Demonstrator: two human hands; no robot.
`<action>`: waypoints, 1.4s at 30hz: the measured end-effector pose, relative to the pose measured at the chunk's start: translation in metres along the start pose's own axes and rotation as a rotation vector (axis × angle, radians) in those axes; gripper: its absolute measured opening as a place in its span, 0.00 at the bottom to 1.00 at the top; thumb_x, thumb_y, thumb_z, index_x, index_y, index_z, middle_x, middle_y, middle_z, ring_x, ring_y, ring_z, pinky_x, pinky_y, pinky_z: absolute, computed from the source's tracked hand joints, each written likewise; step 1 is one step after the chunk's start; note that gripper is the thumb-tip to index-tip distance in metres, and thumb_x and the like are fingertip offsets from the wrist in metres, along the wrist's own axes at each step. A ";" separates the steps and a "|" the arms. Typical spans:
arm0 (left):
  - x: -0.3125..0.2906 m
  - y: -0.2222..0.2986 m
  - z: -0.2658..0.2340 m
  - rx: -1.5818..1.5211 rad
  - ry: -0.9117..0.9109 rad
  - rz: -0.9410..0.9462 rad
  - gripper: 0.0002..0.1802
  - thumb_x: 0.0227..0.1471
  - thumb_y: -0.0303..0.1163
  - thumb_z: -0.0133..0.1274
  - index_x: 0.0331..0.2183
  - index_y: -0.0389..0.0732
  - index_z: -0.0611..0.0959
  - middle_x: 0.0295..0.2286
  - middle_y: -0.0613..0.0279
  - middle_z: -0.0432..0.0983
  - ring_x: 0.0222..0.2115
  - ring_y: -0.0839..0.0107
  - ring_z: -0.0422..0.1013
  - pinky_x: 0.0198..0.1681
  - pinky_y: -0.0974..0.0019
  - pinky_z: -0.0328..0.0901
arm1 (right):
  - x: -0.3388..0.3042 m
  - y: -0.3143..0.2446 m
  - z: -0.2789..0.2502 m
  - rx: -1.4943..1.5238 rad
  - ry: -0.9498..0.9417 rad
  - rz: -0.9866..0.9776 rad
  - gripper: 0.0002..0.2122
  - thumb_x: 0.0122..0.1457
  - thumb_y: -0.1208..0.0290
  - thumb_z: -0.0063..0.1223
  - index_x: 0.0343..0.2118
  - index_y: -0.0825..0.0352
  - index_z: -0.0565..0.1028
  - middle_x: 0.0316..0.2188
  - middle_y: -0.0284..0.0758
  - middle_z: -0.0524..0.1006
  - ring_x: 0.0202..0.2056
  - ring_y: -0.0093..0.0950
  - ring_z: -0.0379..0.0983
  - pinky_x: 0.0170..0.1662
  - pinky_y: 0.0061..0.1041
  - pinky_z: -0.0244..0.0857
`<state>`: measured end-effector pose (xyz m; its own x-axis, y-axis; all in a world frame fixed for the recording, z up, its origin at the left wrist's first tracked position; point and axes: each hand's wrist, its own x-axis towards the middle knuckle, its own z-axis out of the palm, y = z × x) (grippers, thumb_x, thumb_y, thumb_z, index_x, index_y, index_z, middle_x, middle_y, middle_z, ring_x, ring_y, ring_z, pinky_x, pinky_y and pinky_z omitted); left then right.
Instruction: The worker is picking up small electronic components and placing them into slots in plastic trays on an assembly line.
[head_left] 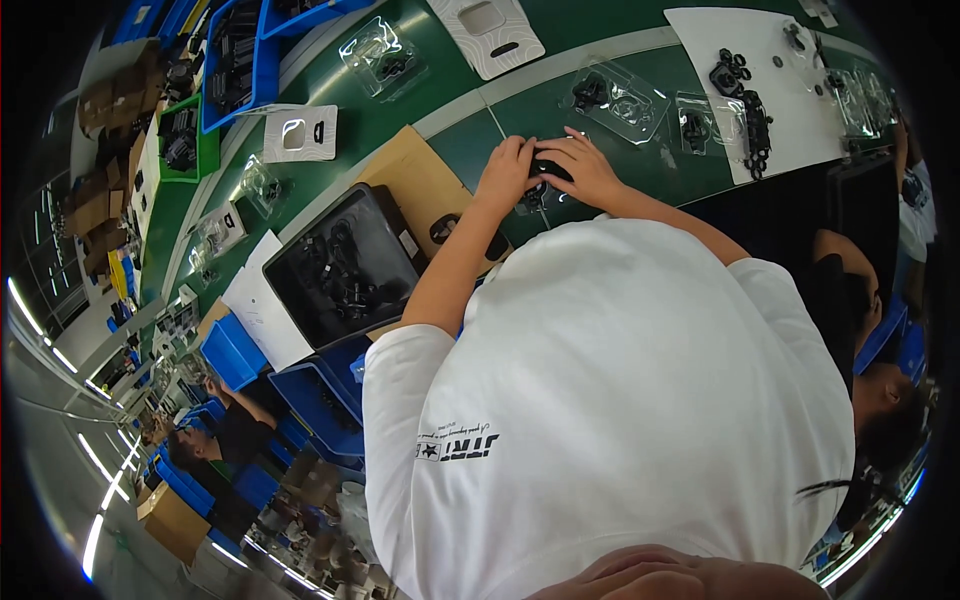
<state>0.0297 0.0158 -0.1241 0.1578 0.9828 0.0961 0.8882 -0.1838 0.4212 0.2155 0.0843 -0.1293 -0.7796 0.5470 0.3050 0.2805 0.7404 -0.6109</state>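
Note:
Both my hands meet at the green worktop over a small black plastic part (551,170) with a smooth, rounded top. My left hand (509,172) grips its left side with bent fingers. From the right, my right hand (580,168) curls over the same part, thumb and fingers closed on it. Much of the part is hidden under the fingers, so its exact kind does not show. Just beyond and to the right of my hands lies a clear plastic blister tray (630,104) with black pieces at its left end.
Left of me a black bin (300,290) holds black cabled parts, beside a brown cardboard sheet (420,175). Blue bins (262,88) and a green bin (207,140) stand farther left. At right, a white sheet (715,60) carries small black parts. Co-workers sit on both sides.

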 end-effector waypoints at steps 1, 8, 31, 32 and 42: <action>-0.001 -0.001 -0.001 -0.076 0.009 -0.017 0.32 0.36 0.31 0.65 0.47 0.36 0.74 0.44 0.54 0.69 0.41 0.58 0.69 0.49 0.62 0.63 | 0.001 -0.001 0.000 -0.007 -0.007 -0.006 0.16 0.51 0.65 0.58 0.44 0.60 0.73 0.50 0.28 0.72 0.47 0.28 0.69 0.63 0.35 0.52; 0.001 -0.005 0.007 -0.301 -0.030 -0.088 0.43 0.25 0.24 0.69 0.49 0.36 0.74 0.53 0.53 0.66 0.52 0.53 0.65 0.56 0.61 0.59 | 0.005 -0.006 0.006 -0.015 0.025 0.050 0.13 0.49 0.65 0.60 0.39 0.57 0.77 0.49 0.26 0.73 0.45 0.28 0.68 0.60 0.35 0.55; -0.020 -0.002 -0.009 -0.090 0.181 0.002 0.29 0.41 0.33 0.64 0.48 0.39 0.77 0.49 0.61 0.73 0.49 0.61 0.68 0.53 0.61 0.60 | 0.009 0.011 0.010 0.021 0.016 0.025 0.08 0.52 0.65 0.57 0.35 0.57 0.79 0.44 0.22 0.75 0.47 0.25 0.68 0.55 0.28 0.56; -0.018 0.001 -0.009 -0.090 0.170 0.004 0.28 0.41 0.33 0.63 0.47 0.40 0.77 0.48 0.62 0.73 0.47 0.61 0.69 0.51 0.61 0.61 | 0.007 0.012 0.010 0.033 0.019 0.026 0.08 0.52 0.66 0.58 0.35 0.58 0.79 0.43 0.22 0.76 0.47 0.26 0.68 0.55 0.28 0.57; -0.030 0.005 0.011 -0.223 0.273 -0.167 0.19 0.40 0.30 0.63 0.39 0.41 0.83 0.41 0.63 0.75 0.38 0.63 0.69 0.47 0.62 0.62 | 0.006 0.011 0.015 0.041 0.070 0.101 0.07 0.53 0.64 0.56 0.33 0.58 0.81 0.40 0.22 0.77 0.42 0.24 0.70 0.53 0.24 0.59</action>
<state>0.0342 -0.0143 -0.1352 -0.1286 0.9638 0.2337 0.7718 -0.0508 0.6339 0.2055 0.0897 -0.1449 -0.7074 0.6448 0.2897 0.3311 0.6643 -0.6702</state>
